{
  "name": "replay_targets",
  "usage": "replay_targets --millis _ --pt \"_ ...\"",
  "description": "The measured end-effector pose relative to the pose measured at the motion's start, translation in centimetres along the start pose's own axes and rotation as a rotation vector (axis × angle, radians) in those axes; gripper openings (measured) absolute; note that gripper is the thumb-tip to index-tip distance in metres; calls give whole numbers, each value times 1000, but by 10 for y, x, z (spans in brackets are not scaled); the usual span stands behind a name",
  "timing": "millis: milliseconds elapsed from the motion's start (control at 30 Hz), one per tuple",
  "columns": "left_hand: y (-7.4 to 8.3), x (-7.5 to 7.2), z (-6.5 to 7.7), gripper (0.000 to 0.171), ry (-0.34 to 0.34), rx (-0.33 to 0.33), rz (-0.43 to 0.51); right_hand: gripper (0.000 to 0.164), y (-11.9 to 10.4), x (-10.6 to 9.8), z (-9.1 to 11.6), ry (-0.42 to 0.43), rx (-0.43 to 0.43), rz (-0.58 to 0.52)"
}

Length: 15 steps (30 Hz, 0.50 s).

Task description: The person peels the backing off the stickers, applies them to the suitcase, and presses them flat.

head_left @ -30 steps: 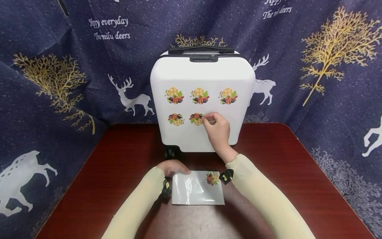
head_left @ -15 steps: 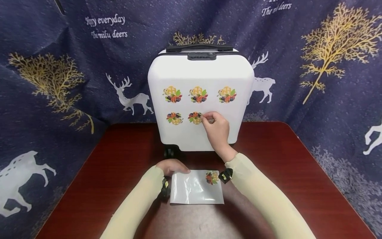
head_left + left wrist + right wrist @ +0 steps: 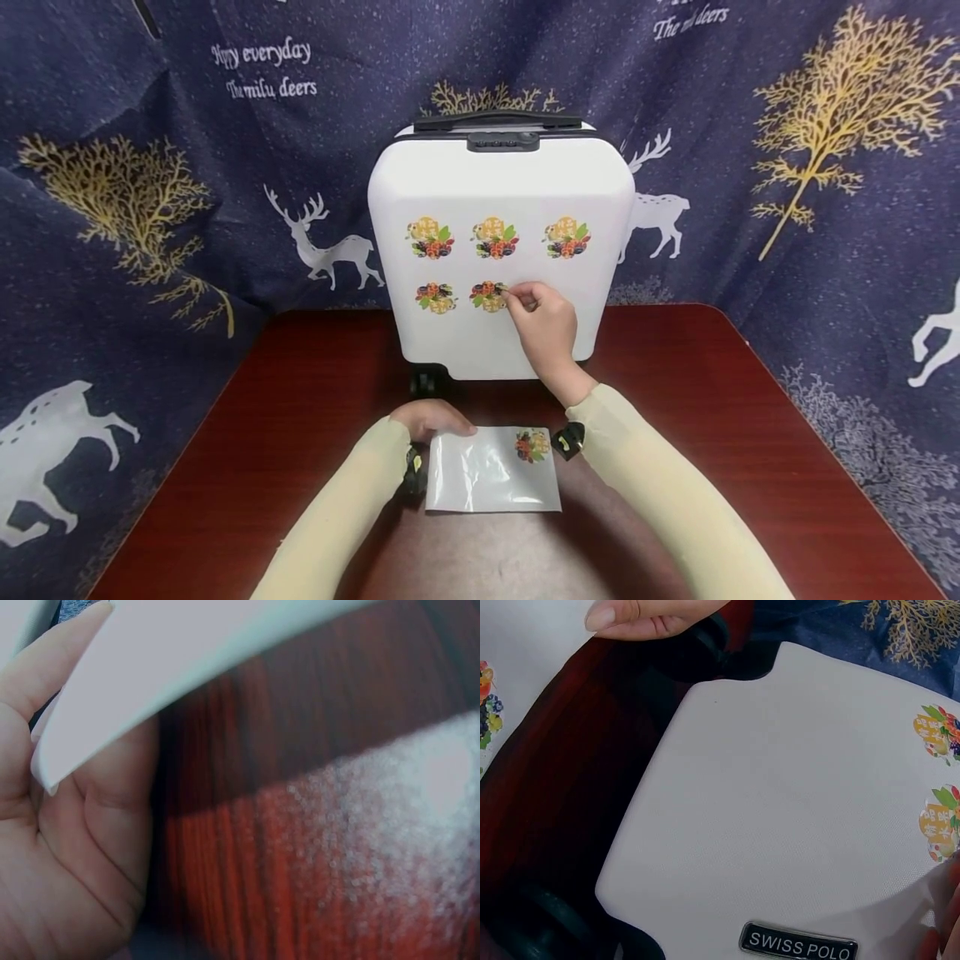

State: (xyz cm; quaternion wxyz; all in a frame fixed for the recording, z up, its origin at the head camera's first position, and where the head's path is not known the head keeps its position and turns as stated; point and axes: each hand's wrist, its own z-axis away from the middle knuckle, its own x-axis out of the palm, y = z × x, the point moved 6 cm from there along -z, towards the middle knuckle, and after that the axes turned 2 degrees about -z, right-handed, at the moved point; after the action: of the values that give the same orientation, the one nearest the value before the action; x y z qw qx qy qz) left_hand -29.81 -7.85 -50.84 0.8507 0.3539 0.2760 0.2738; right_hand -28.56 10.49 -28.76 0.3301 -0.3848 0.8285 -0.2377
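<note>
A white suitcase (image 3: pixel 501 179) stands upright at the back of the table, bearing fruit-print stickers in two rows. My right hand (image 3: pixel 546 325) has thumb and forefinger pinched together at the right edge of the lower-row middle sticker (image 3: pixel 486 297); the right wrist view shows its fingers (image 3: pixel 951 922) beside that sticker (image 3: pixel 937 825). My left hand (image 3: pixel 427 417) grips the upper left corner of a glossy white sticker sheet (image 3: pixel 480 483). In the left wrist view, the sheet (image 3: pixel 157 667) lies between thumb and fingers. One sticker (image 3: pixel 532 446) remains at the sheet's upper right.
The dark red wooden table (image 3: pixel 675 400) extends to both sides. A navy cloth (image 3: pixel 337 150) with deer and trees hangs behind it. The suitcase has a black handle (image 3: pixel 498 121), black wheels (image 3: pixel 422 381) and a badge (image 3: pixel 799 945) reading SWISS POLO.
Both hands keep their places on the sticker and the sheet. The head view has shifted slightly, so the suitcase appears a little farther left.
</note>
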Motion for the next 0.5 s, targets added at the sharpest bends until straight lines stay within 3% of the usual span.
replay_targets --millis 500 --pt "1 0 2 34 10 12 23 14 3 -2 3 9 -19 -17"
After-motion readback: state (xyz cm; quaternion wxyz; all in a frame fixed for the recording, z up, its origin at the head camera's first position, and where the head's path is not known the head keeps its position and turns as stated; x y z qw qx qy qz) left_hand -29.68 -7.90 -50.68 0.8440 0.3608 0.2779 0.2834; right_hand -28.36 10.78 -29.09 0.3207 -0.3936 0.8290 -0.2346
